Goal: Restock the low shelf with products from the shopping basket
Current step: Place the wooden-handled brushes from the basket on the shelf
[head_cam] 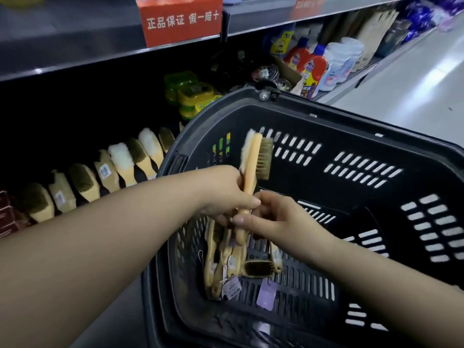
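A black plastic shopping basket (351,151) fills the centre and right. Over it, both my hands hold wooden shoe brushes (253,162) upright by their handles, one with white fleece, one with brown bristles. My left hand (226,194) grips the handles from the left. My right hand (278,219) pinches the handle ends from the right. Several more wooden brushes (233,262) with purple tags lie on the basket floor. On the low shelf to the left stands a row of the same brushes (100,172).
Green and yellow sponge packs (190,94) sit on the shelf behind the basket. Red and blue bottles (311,64) and white packs stand further right. A red sign (180,18) hangs on the upper shelf edge. The grey aisle floor (414,84) runs along the right.
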